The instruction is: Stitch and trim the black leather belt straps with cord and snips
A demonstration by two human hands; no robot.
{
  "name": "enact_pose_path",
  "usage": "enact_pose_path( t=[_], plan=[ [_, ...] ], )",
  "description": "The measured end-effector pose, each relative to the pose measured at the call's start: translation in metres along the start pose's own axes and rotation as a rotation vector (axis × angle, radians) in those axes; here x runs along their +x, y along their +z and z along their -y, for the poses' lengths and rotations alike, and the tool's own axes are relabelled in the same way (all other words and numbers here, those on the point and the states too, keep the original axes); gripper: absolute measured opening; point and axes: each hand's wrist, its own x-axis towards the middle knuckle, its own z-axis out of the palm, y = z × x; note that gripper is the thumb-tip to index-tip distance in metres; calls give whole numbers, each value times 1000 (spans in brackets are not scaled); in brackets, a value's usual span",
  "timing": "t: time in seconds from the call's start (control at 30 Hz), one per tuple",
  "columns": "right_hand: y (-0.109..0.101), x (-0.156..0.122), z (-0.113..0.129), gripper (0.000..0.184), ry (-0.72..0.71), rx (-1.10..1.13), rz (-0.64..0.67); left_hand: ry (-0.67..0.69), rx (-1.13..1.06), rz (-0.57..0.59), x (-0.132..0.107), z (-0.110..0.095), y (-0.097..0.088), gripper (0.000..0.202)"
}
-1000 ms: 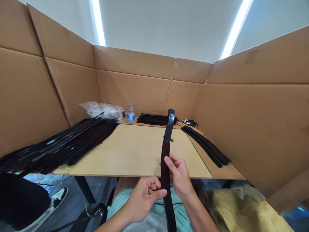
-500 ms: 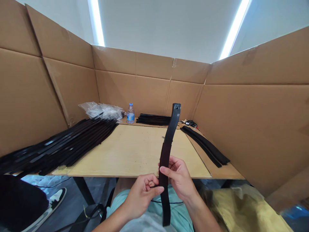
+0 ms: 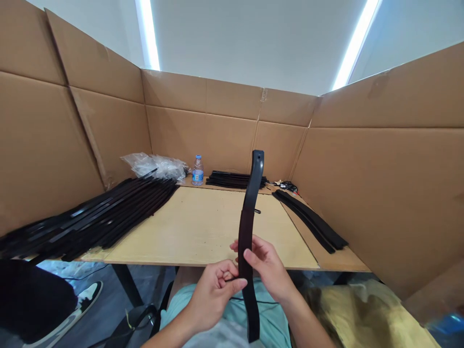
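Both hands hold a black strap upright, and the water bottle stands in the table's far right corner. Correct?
No. In the head view the left hand and right hand do hold the black strap, but the water bottle stands at the back left, beside the plastic bag.

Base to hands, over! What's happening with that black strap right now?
Left hand, right hand: both pinching black strap. Strap upright, above table. Strap piles off to the sides.

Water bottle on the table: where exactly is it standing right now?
In the head view the water bottle stands upright at the far edge of the table, left of centre, between the crumpled plastic bag and a flat stack of black strips.
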Motion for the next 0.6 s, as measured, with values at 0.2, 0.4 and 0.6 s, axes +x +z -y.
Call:
enact_pose_path(
  t=[0.2,0.4,0.6],
  plan=[
    [1,-3,-11,46,119,-31,359,67,-22,-117,4,-12,-20,40],
    [13,-1,-21,35,94,-9,335,44,-51,-175,13,-13,-30,42],
    [16,3,-27,34,159,46,200,44,-17,-256,20,-9,-34,41]
  ],
)
